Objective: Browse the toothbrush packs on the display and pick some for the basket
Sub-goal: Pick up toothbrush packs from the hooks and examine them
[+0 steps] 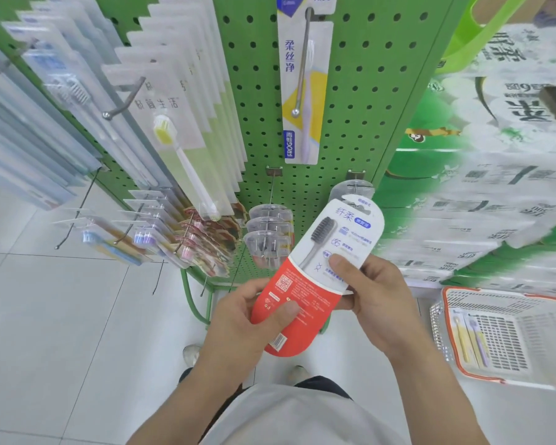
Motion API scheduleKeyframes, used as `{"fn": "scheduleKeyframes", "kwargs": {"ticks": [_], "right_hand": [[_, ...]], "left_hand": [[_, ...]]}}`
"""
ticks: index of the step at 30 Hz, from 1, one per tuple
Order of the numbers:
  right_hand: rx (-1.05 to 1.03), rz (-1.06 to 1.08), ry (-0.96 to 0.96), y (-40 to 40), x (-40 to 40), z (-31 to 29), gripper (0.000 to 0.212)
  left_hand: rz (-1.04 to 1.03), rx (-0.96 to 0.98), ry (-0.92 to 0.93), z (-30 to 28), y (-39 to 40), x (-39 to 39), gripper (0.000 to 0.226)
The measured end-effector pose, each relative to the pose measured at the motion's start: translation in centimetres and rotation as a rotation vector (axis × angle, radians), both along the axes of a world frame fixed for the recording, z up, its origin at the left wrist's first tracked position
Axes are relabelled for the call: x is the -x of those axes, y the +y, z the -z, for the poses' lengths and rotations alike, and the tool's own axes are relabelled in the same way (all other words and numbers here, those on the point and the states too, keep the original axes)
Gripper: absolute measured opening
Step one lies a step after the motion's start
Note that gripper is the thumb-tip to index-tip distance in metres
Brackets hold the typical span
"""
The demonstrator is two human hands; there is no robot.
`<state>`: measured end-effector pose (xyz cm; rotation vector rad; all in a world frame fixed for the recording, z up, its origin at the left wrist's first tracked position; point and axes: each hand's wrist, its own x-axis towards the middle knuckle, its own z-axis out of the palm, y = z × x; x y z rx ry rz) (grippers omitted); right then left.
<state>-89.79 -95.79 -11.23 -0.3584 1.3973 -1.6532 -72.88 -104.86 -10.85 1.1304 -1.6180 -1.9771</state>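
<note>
1. Hands share one red-and-white rounded card toothbrush pack (315,271), held in front of the green pegboard display stand (360,101): left hand (247,319) pinches its red lower end, right hand (373,293) grips its white middle, thumb on the face.
2. Judged step: inspecting this pack.
3. Next it needs carrying right of the stand, down into the orange-rimmed white mesh basket (446,342) on the floor, which already holds a pack.
4. Nothing seems to block that path; stacked tissue packs (495,187) stand right of the stand.
</note>
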Motion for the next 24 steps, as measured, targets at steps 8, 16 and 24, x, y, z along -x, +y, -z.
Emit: {"fn": "scheduleKeyframes", "kwargs": {"ticks": [8,16,24], "right_hand": [[-0.182,0.178,0.339,-0.8,0.8,0.8,0.034],[-0.109,0.185,0.287,-0.4,2.3,0.7,0.049],[-0.142,0.010,0.445,-0.1,2.3,1.1,0.038]], "left_hand": [[-0.012,0.055,0.021,-0.2,-0.3,0.4,0.035],[0.031,0.048,-0.143,1.8,-0.7,0.3,0.029],[0.099,-0.057,-0.288,2.9,-0.3,1.0,0.027]]}}
